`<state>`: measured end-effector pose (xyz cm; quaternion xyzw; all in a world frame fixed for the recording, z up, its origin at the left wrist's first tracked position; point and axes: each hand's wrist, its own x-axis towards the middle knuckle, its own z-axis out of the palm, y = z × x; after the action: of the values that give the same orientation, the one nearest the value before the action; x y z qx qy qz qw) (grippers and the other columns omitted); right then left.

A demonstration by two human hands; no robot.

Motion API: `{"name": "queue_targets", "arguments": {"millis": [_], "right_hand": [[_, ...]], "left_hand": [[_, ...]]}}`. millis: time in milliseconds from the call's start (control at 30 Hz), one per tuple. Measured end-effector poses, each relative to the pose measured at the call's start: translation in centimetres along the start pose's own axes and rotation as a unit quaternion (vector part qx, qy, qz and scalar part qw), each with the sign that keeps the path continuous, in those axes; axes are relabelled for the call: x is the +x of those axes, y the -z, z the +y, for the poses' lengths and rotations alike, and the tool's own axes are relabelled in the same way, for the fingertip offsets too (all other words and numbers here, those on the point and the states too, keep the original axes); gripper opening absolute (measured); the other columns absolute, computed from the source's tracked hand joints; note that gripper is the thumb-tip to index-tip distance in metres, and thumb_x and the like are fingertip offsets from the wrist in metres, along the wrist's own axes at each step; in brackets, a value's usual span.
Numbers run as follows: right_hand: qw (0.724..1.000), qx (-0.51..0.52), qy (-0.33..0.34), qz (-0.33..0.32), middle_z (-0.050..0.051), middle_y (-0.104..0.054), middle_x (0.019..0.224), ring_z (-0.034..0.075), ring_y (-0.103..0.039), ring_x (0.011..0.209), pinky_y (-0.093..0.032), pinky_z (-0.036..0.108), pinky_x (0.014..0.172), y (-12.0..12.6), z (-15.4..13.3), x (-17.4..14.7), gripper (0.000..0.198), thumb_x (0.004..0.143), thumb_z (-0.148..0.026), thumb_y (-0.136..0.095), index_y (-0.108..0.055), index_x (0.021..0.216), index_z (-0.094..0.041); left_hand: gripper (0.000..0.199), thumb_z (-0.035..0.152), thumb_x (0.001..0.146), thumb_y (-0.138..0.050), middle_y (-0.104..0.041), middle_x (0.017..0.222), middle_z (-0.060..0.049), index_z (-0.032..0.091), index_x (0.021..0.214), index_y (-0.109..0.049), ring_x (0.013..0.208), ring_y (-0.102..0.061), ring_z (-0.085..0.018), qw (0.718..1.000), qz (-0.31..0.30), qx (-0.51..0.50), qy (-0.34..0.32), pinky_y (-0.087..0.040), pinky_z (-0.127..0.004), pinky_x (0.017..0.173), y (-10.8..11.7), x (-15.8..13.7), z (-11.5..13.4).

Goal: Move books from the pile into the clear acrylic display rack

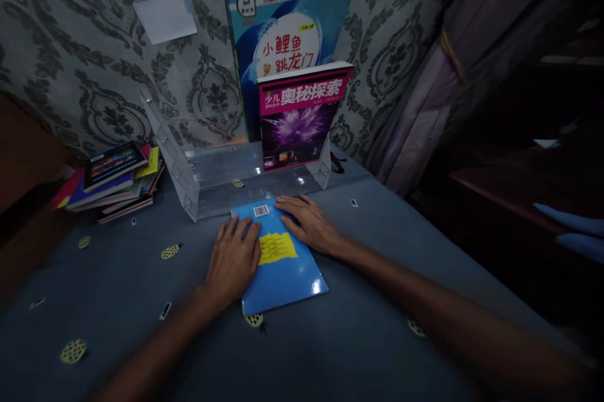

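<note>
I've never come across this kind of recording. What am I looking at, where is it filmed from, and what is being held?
No machine here: these are a person's bare left hand and right hand. The one picture comes from a head-worn camera looking forward and down. Both hands rest on a blue book with its barcode showing, lying on the table; neither grips it. Beyond is a clear stand with a magenta-and-black book upright in it, taller books behind that, and a pile of books off to the left.
</note>
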<state>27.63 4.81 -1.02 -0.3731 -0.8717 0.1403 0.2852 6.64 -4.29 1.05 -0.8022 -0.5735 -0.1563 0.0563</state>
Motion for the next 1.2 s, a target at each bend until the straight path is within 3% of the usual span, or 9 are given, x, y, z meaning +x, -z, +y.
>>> {"name": "queue_targets", "arguments": {"millis": [200,467,933,1200], "right_hand": [[1.0,0.022,-0.007,0.014,0.015,-0.063,0.138,0.029,-0.055,0.133,-0.033,0.06,0.115,-0.4,0.3,-0.2,0.038,0.095,-0.024,-0.05,-0.064,0.129,-0.018],[0.999,0.052,0.007,0.014,0.015,-0.063,0.138,0.03,-0.055,0.133,-0.04,0.057,0.112,-0.2,0.9,0.1,0.039,0.095,-0.025,-0.05,-0.063,0.131,-0.018],[0.992,0.124,0.006,0.03,0.01,-0.064,0.138,0.025,-0.058,0.13,-0.045,0.052,0.111,-0.7,2.3,0.1,0.042,0.093,-0.02,-0.05,-0.063,0.133,-0.023],[0.991,0.131,0.018,0.031,0.01,-0.065,0.136,0.025,-0.057,0.131,-0.044,0.052,0.111,-0.5,2.2,0.2,0.04,0.093,-0.018,-0.049,-0.064,0.129,-0.023]], "left_hand": [[0.037,0.025,0.1,-0.041,-0.058,0.141,-0.014,0.016,0.132,-0.057,0.138,-0.046,-0.036,1.0,-0.005,-0.001,0.002,-0.039,-0.058,0.111,0.0,0.0,-0.3],[0.05,0.042,0.1,-0.041,-0.05,0.15,-0.018,0.013,0.14,-0.049,0.141,-0.043,-0.032,0.997,-0.002,-0.053,0.053,-0.038,-0.054,0.113,-1.0,0.4,-3.0],[0.044,0.042,0.101,-0.042,-0.057,0.143,-0.014,0.017,0.135,-0.056,0.135,-0.051,-0.032,0.999,0.029,-0.033,-0.001,-0.042,-0.054,0.112,-0.9,0.5,-3.4],[0.046,0.037,0.102,-0.038,-0.052,0.149,-0.014,0.016,0.14,-0.054,0.14,-0.048,-0.028,0.995,-0.019,-0.08,-0.053,-0.037,-0.052,0.118,-0.6,1.0,-3.3]]}}
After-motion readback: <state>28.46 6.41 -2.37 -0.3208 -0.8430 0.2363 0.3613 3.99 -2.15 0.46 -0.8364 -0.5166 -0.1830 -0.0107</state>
